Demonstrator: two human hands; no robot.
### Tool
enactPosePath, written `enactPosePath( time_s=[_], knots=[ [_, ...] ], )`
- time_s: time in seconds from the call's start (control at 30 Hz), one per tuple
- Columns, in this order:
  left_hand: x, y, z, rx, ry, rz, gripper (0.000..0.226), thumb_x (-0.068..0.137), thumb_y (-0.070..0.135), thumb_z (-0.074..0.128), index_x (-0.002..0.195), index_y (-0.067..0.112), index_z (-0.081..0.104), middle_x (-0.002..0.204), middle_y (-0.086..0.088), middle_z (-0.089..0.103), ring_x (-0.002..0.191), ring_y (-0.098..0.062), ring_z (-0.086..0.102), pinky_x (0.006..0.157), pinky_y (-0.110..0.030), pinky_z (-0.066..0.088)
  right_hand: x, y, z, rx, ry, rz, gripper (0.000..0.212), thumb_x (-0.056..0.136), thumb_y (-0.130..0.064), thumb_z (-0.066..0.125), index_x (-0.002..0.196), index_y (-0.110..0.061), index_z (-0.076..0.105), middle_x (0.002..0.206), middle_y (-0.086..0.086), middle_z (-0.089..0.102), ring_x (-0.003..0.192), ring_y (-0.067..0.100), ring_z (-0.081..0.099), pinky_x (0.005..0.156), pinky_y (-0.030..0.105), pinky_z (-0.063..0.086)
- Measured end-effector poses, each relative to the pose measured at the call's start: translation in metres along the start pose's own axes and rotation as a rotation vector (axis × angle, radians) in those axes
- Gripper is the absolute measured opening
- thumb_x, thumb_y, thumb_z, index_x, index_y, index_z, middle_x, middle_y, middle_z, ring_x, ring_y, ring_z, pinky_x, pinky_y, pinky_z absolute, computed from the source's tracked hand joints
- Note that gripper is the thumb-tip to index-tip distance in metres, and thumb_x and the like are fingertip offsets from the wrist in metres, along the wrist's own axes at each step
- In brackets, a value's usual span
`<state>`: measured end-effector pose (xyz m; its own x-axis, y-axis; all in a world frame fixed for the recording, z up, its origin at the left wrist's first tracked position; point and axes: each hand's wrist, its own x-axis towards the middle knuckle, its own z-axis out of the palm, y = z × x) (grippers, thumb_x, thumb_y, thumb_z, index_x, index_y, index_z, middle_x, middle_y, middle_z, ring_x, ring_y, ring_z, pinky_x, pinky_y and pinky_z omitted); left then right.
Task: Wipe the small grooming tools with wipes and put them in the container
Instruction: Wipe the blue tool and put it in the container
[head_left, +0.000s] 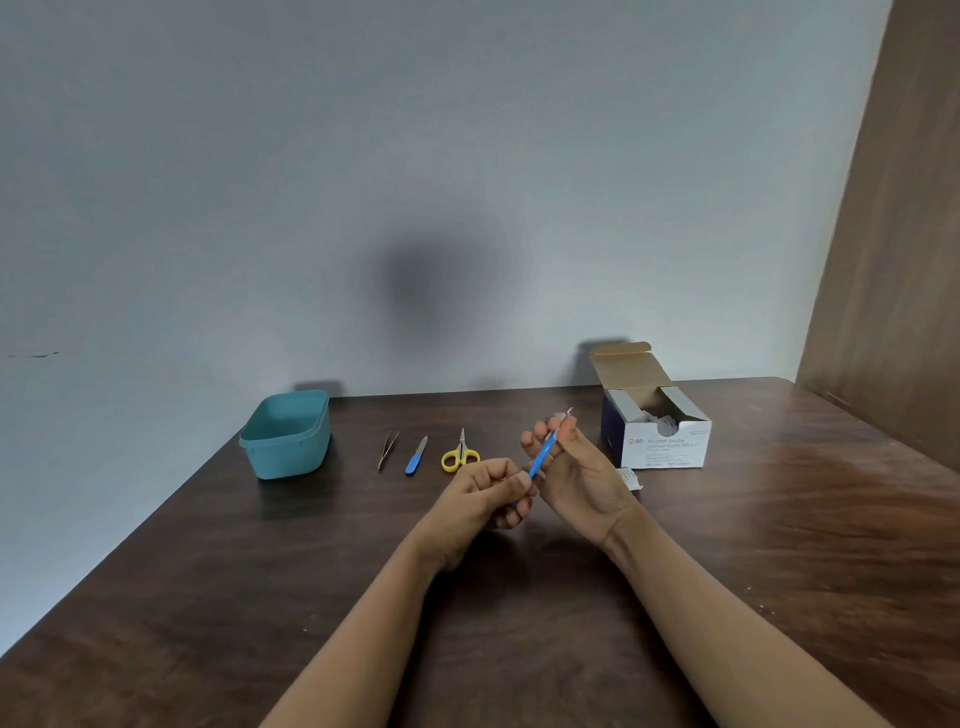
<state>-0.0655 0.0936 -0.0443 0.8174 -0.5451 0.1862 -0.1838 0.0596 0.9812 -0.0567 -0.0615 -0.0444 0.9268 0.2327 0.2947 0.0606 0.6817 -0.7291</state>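
1 view only: head-worn wide-angle cam, facing forward and slightly down across the desk (727, 571) toward the back wall (363, 182). Forearms enter from the bottom edge, near the lens.

dark wood table (208, 597) | grey wall (363, 156) | brown panel (893, 234) right

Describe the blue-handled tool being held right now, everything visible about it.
The blue-handled tool is a slim stick with a bright blue, plastic-looking handle and a thin metal tip at its upper end. It is tilted, tip up and away, above the table. The left hand pinches its lower end; the right hand curls round its upper part, the tip poking out above. A wipe cannot be made out.
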Motion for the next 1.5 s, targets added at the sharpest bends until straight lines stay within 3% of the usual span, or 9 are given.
enactPosePath(
  time_s=[0.2, 0.47, 0.6, 0.7, 0.87, 1.0, 1.2, 1.3, 1.5],
  knots=[
    [-0.001, -0.001, -0.001, 0.004, 0.047, 0.005, 0.019, 0.096, 0.009, 0.048, 0.080, 0.010, 0.058, 0.062, 0.002, 0.060, 0.053, -0.006, 0.051, 0.051, -0.015, 0.041, -0.004, 0.004, 0.002, -0.240, 0.041, 0.026, 0.022, 0.084, -0.037, 0.061, 0.079, -0.017, 0.068, 0.087, 0.002, 0.065, 0.085, 0.017, 0.056, 0.070, 0.032, 0.048],
    [0.004, -0.008, 0.000, -0.047, 0.233, 0.025, 0.021, 0.095, 0.013, 0.054, 0.102, -0.005, 0.063, 0.065, -0.002, 0.063, 0.054, -0.007, 0.052, 0.054, -0.017, 0.043, -0.007, 0.012, 0.010, -0.431, -0.017, -0.020, 0.026, 0.095, -0.017, 0.048, 0.095, 0.004, 0.063, 0.065, 0.014, 0.049, 0.056, 0.020, 0.052, 0.059, 0.034, 0.053],
    [0.006, -0.003, 0.007, -0.075, 0.341, 0.021, 0.013, 0.091, 0.012, 0.060, 0.093, 0.000, 0.064, 0.074, -0.006, 0.072, 0.062, -0.010, 0.064, 0.057, -0.017, 0.050, -0.005, 0.010, 0.009, -0.455, 0.124, -0.078, 0.025, 0.092, -0.020, 0.051, 0.081, -0.008, 0.069, 0.070, 0.008, 0.061, 0.068, 0.015, 0.056, 0.066, 0.029, 0.047],
    [0.009, -0.005, 0.001, -0.228, 0.472, 0.008, 0.016, 0.091, 0.015, 0.059, 0.100, 0.003, 0.066, 0.092, -0.013, 0.074, 0.079, -0.016, 0.070, 0.065, -0.020, 0.053, -0.004, 0.006, 0.006, -0.396, 0.213, -0.032, 0.025, 0.090, -0.022, 0.054, 0.072, -0.017, 0.069, 0.076, -0.001, 0.065, 0.080, 0.013, 0.051, 0.070, 0.027, 0.035],
    [0.008, -0.006, -0.005, -0.256, 0.403, 0.040, 0.033, 0.086, 0.026, 0.058, 0.108, 0.003, 0.068, 0.105, -0.011, 0.072, 0.098, -0.018, 0.066, 0.088, -0.029, 0.053, -0.008, 0.008, 0.011, -0.489, -0.006, 0.073, 0.026, 0.083, -0.027, 0.055, 0.068, -0.017, 0.073, 0.073, 0.000, 0.065, 0.079, 0.012, 0.055, 0.076, 0.027, 0.038],
    [0.007, -0.005, -0.007, -0.259, 0.323, 0.049, 0.043, 0.083, 0.032, 0.056, 0.113, 0.002, 0.067, 0.108, -0.008, 0.071, 0.104, -0.018, 0.064, 0.096, -0.034, 0.047, -0.009, 0.008, 0.012, -0.497, -0.040, 0.105, 0.023, 0.081, -0.026, 0.057, 0.070, -0.016, 0.074, 0.072, 0.001, 0.067, 0.072, 0.007, 0.059, 0.070, 0.023, 0.039],
    [0.007, -0.004, -0.009, -0.333, 0.321, 0.064, 0.034, 0.081, 0.028, 0.057, 0.105, 0.007, 0.068, 0.109, -0.001, 0.072, 0.090, -0.015, 0.062, 0.077, -0.027, 0.055, -0.009, 0.010, 0.010, -0.624, -0.114, 0.147, 0.024, 0.088, -0.029, 0.059, 0.073, -0.018, 0.075, 0.077, 0.004, 0.068, 0.080, 0.012, 0.057, 0.074, 0.025, 0.041],
    [0.007, -0.006, -0.010, -0.364, 0.334, 0.073, 0.031, 0.080, 0.026, 0.058, 0.102, 0.006, 0.068, 0.108, 0.001, 0.072, 0.077, -0.009, 0.062, 0.062, -0.022, 0.049, -0.009, 0.009, 0.012, -0.632, -0.112, 0.147, 0.023, 0.086, -0.031, 0.060, 0.073, -0.018, 0.075, 0.075, 0.003, 0.068, 0.081, 0.012, 0.057, 0.074, 0.026, 0.041],
    [0.009, -0.007, -0.012, -0.369, 0.404, 0.081, 0.022, 0.078, 0.024, 0.061, 0.090, 0.010, 0.073, 0.100, 0.001, 0.073, 0.070, -0.011, 0.056, 0.068, -0.029, 0.042, -0.008, 0.012, 0.016, -0.707, -0.034, 0.074, 0.016, 0.082, -0.024, 0.066, 0.077, -0.010, 0.074, 0.072, 0.002, 0.068, 0.065, 0.005, 0.053, 0.063, 0.019, 0.039]
  ],
)
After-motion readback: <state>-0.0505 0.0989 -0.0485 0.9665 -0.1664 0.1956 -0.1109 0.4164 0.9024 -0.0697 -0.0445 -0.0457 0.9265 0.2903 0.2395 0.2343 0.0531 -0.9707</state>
